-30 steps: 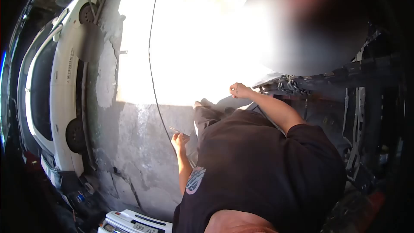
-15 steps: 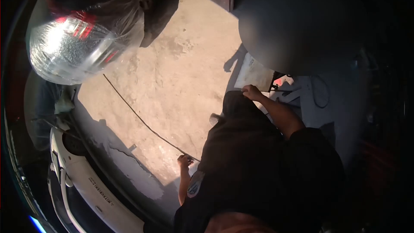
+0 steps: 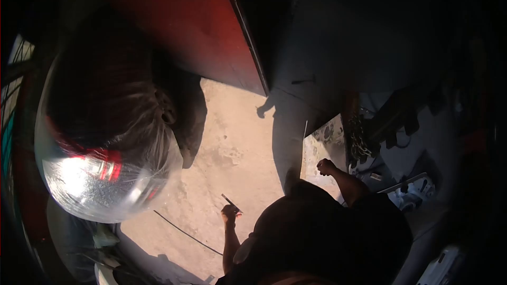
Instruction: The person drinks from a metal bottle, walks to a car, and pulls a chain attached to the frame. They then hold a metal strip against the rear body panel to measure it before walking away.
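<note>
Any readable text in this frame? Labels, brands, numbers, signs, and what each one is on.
No text can be read in this frame.
On the shirt emblem: too dark and blurred to read.
On the red lamp under the clear plastic wrap: glare only, no lettering shows.
On the white housing at lower right: nothing legible.
On the thin tool in the left hand: no marking visible.

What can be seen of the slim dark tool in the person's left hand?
The slim dark tool is a thin, straight rod, dark throughout; its material is unclear in the dim light. It is tilted, its free end pointing toward the picture's upper left, over the sunlit concrete floor. The left hand grips its lower end; nothing else touches it.
</note>
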A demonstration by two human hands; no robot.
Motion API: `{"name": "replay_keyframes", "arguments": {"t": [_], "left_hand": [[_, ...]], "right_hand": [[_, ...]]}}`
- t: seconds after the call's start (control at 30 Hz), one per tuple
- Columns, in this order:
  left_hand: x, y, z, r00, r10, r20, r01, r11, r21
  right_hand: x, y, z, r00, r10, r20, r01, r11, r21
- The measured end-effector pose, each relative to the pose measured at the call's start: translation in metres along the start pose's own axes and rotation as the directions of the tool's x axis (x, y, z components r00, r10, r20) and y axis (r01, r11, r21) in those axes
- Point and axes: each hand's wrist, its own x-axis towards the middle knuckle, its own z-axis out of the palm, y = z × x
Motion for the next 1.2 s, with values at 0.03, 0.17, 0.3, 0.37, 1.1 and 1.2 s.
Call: {"name": "replay_keyframes", "arguments": {"t": [0.03,0.17,0.3,0.37,1.1,1.2], "left_hand": [[0.014,0.014,0.009,1.0,-0.009,0.028,0.009,1.0,-0.011],[0.1,0.029,0.022,0.975,-0.218,0.035,0.213,0.971,0.109],[0.174,0.045,0.017,0.923,-0.386,0.013,0.368,0.891,0.267],[0.222,0.065,0.025,0.954,-0.229,0.192,0.136,0.904,0.405],[0.568,0.318,0.27,0.794,-0.281,0.539,0.035,0.907,0.421],[0.567,0.284,0.254,0.767,-0.335,0.547,0.063,0.888,0.456]], "right_hand": [[0.012,-0.011,-0.008,1.0,0.004,-0.015,-0.004,1.0,0.017],[0.057,-0.046,-0.031,0.986,-0.061,-0.158,0.083,0.988,0.134],[0.078,-0.106,-0.04,0.968,-0.11,-0.227,0.157,0.967,0.202],[0.092,-0.12,-0.038,0.969,-0.118,-0.219,0.168,0.96,0.223],[0.146,-0.21,-0.11,0.88,0.342,-0.331,-0.027,0.731,0.682],[0.157,-0.207,-0.11,0.909,0.26,-0.326,0.025,0.746,0.666]]}}
